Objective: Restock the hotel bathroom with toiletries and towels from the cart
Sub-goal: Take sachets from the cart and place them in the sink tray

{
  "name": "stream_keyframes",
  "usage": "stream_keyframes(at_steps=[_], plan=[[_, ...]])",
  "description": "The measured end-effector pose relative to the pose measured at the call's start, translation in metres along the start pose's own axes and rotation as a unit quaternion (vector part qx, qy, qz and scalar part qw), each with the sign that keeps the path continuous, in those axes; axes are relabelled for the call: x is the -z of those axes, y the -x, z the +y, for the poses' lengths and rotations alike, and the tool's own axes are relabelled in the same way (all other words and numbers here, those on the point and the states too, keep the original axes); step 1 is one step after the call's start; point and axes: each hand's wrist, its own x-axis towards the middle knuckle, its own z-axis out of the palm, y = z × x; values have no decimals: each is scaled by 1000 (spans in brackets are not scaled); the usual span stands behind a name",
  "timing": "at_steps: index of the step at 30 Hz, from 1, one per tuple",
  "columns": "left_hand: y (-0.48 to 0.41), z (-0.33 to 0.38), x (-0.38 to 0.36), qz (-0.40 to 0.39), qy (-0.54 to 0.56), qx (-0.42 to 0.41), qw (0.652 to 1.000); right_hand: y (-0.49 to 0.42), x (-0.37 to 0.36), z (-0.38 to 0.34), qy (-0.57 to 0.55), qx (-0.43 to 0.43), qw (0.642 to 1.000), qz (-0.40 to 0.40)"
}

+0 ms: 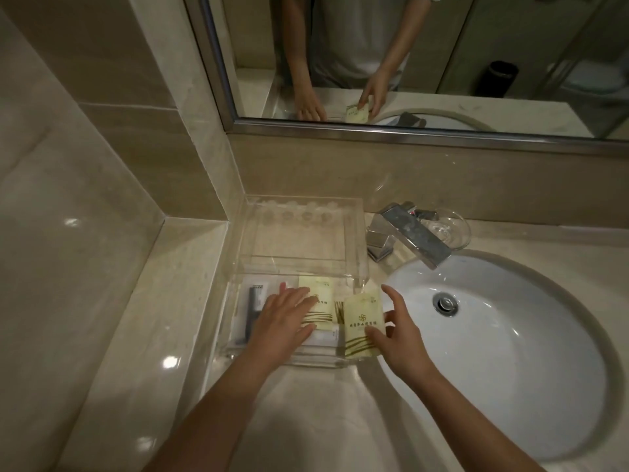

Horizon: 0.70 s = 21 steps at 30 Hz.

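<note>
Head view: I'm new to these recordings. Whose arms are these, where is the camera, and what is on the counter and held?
No machine here: a person wears a camera on the head, looking down at two bare hands. The left hand lies flat on a yellow packet inside a clear tray on the counter. The right hand pinches a second packet at the tray's right edge, beside the sink. A tap and a glass dish stand behind. The mirror reflects the same person.
</note>
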Motion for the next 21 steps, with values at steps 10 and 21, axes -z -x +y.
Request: stream_keyframes(at_steps=[10,21], plan=[[-9,0,-6,-55,-24,-17,998,-23,-27,-6,183,89,979,19],[-13,0,-5,-55,-10,-16,998,-17,-35,-15,463,217,855,85]])
